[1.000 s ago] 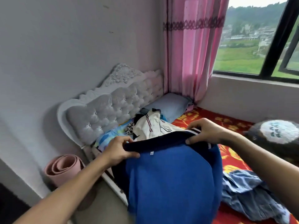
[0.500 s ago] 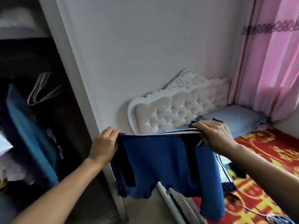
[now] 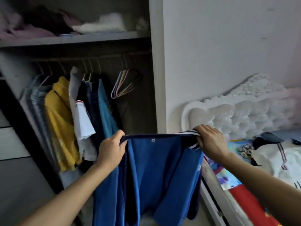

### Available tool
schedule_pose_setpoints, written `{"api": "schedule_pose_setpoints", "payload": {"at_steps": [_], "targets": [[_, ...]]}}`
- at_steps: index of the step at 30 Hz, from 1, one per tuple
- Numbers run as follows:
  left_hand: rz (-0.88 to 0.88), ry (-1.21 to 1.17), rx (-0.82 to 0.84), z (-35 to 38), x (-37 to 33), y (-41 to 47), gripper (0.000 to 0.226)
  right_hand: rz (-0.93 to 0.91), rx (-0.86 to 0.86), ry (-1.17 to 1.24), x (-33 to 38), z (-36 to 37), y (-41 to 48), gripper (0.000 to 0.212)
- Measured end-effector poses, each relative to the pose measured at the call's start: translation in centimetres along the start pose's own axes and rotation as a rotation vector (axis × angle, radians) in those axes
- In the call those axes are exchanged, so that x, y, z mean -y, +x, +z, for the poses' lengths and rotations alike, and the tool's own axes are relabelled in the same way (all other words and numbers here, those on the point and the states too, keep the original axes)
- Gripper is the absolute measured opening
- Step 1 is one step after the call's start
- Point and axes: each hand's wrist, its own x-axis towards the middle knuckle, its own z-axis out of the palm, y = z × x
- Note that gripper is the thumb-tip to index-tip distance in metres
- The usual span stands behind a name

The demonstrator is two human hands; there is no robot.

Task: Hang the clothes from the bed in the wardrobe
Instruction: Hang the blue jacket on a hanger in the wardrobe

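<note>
Gripping jacket (image 3: 159, 168), hands (image 3: 112, 150) (image 3: 211, 142) apart, level.

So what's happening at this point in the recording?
A person holds a blue jacket stretched out by its collar, the left hand gripping one end and the right hand the other. They face the open wardrobe, where clothes already hang and a bunch of empty hangers is on the rail. The jacket is not yet on a hanger. A white garment and other clothes lie on the bed to the right.
</note>
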Motion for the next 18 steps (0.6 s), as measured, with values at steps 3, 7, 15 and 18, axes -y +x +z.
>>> {"api": "schedule_pose_setpoints", "payload": {"at_steps": [3,7,15,18], "targets": [[-0.243,-0.041,-0.101,-2.2,2.8,0.9,0.014,-0.077,-0.004,0.078,4.4,2.5,3.4,0.031],[-0.198,0.113,-0.134,-5.1,5.5,1.2,0.02,-0.087,0.075,0.2,8.7,5.8,6.7,0.036],[-0.062,0.185,-0.208,-5.3,12.2,4.8,0.031,-0.309,0.348,0.27,13.8,13.9,12.9,0.034],[-0.065,0.139,-0.231,-4.6,14.0,7.6,0.031,-0.371,0.555,0.267,15.6,15.8,16.6,0.032]]}}
